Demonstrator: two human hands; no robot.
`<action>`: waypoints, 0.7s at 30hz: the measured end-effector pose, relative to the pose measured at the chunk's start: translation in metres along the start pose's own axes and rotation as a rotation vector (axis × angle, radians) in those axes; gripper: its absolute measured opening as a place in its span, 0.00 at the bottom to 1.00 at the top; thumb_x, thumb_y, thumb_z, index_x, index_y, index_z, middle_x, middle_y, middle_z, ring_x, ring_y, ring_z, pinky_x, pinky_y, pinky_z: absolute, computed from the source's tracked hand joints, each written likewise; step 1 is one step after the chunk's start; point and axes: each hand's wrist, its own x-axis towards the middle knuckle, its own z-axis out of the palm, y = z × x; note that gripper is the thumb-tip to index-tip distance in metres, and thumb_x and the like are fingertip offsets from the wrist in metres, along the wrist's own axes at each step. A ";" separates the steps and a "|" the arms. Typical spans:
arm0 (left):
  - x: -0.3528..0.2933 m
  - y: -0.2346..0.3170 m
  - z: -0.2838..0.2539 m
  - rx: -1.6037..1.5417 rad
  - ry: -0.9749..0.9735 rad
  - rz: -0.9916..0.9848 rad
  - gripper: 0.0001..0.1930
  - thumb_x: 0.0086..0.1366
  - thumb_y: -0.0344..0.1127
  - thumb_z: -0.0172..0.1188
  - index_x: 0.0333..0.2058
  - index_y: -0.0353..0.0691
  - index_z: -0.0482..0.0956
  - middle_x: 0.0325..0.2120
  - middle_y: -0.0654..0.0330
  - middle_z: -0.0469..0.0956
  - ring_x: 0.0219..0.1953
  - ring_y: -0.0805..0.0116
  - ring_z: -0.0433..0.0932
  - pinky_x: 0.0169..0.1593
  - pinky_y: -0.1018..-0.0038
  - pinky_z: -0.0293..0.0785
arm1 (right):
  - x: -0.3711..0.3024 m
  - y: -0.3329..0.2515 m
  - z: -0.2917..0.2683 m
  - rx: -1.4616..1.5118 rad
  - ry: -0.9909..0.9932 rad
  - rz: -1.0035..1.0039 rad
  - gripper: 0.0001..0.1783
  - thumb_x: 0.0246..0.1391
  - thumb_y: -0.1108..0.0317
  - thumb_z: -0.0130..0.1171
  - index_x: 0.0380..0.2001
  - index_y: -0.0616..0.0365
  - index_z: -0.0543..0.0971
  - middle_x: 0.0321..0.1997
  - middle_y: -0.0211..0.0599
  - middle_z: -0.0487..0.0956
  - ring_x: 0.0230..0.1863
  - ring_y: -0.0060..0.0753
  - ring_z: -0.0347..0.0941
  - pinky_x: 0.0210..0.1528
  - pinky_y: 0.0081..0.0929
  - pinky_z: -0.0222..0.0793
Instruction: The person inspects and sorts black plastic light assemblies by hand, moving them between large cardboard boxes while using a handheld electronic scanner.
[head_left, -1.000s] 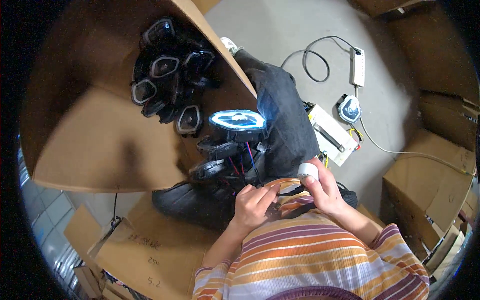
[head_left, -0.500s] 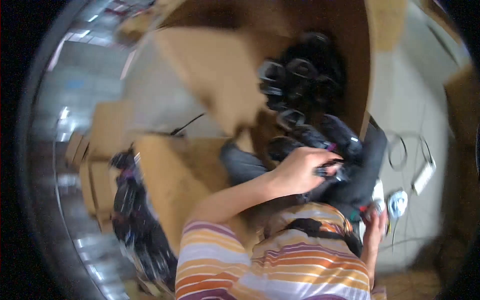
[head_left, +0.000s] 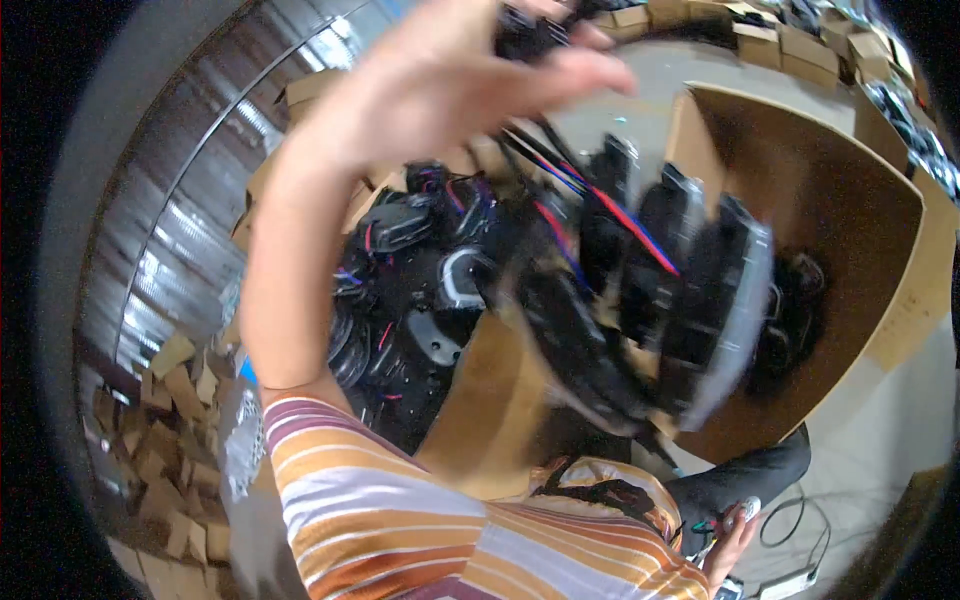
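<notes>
My left hand (head_left: 470, 100) is raised high and blurred, its fingers closed around black cable ends (head_left: 530, 35). Black, red and blue wires (head_left: 625, 215) run down from it to several long black lamp-like units (head_left: 735, 310) with clear covers, hanging in a bunch. They hang between a cardboard box of similar black parts (head_left: 410, 290) on the left and a tall open cardboard box (head_left: 860, 160) on the right, partly in front of the latter's opening. Low at my right side, my right hand (head_left: 732, 550) is closed on a small silvery rounded object (head_left: 750, 508).
More dark parts (head_left: 795, 310) lie inside the right box. A cardboard flap (head_left: 490, 380) rises in front of me. Cable and a white power strip (head_left: 790, 585) are on the floor at lower right. Cardboard scraps (head_left: 165, 490) cover the lower left; boxes (head_left: 780, 50) stand far off.
My left hand has gone from low near my lap to high up, lifting the bunch of wired black units. The view has swung left. My right hand still holds the silvery object.
</notes>
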 end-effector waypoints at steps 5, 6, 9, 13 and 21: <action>-0.059 -0.002 -0.078 0.200 0.293 -0.284 0.08 0.52 0.34 0.50 0.27 0.35 0.74 0.09 0.68 0.63 0.11 0.82 0.57 0.15 0.85 0.55 | 0.000 -0.012 0.008 -0.180 -0.216 0.059 0.27 0.46 0.56 0.45 0.49 0.54 0.55 0.43 0.33 0.64 0.40 0.26 0.60 0.36 0.22 0.58; -0.069 -0.004 -0.088 0.267 0.335 -0.357 0.08 0.52 0.34 0.50 0.26 0.35 0.74 0.08 0.69 0.63 0.11 0.83 0.58 0.15 0.85 0.55 | 0.002 -0.008 0.009 -0.170 -0.194 0.047 0.28 0.46 0.56 0.46 0.49 0.54 0.55 0.43 0.33 0.64 0.40 0.26 0.60 0.36 0.22 0.58; -0.094 -0.062 -0.108 0.409 0.408 -0.502 0.09 0.53 0.34 0.47 0.21 0.36 0.72 0.08 0.70 0.62 0.11 0.84 0.58 0.15 0.86 0.53 | 0.015 -0.001 0.015 -0.182 -0.246 0.047 0.28 0.46 0.56 0.46 0.49 0.54 0.55 0.43 0.33 0.63 0.39 0.28 0.60 0.36 0.23 0.59; -0.161 -0.134 -0.118 0.550 0.399 -0.443 0.12 0.52 0.41 0.50 0.24 0.37 0.73 0.11 0.67 0.65 0.16 0.80 0.62 0.21 0.81 0.60 | 0.030 0.007 0.023 -0.100 -0.215 -0.026 0.25 0.44 0.57 0.48 0.46 0.53 0.60 0.35 0.30 0.67 0.31 0.21 0.62 0.21 0.15 0.56; -0.224 -0.096 -0.046 0.247 0.289 -0.746 0.10 0.54 0.36 0.48 0.32 0.38 0.73 0.18 0.66 0.72 0.24 0.81 0.67 0.28 0.83 0.64 | 0.020 -0.013 0.047 -0.217 -0.287 0.023 0.28 0.44 0.57 0.47 0.49 0.53 0.56 0.44 0.33 0.63 0.41 0.27 0.59 0.36 0.21 0.54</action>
